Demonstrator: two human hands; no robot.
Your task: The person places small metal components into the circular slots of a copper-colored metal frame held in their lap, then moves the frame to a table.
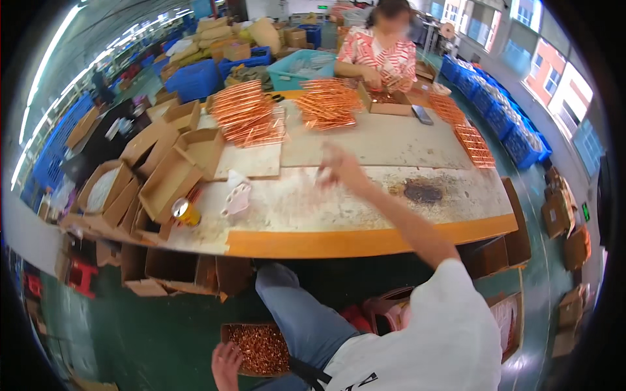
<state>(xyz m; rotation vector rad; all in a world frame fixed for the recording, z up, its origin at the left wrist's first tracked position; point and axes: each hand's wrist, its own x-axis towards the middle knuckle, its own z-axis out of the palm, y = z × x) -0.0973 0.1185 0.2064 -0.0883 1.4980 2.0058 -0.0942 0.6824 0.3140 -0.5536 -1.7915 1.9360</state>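
Note:
My right hand (336, 168) is stretched out over the middle of the worktable (385, 221). Motion smears its fingers, so whether it holds anything cannot be made out. Beyond it lie two heaps of copper-coloured racks or strips, a left stack (244, 116) and a middle stack (326, 104). Low down, my left hand (226, 365) is at the left edge of a cardboard box full of small copper-coloured pieces (257, 348). Its fingers look slightly apart, with nothing visible in them. The box sits beside my leg, below the table.
Across the table a person (378, 55) works over a small carton (385, 103). A phone (422, 115) and more copper racks (474, 146) lie on the right. Empty cartons (173, 173), a yellow can (186, 212) and a white-pink object (237, 195) are at the left.

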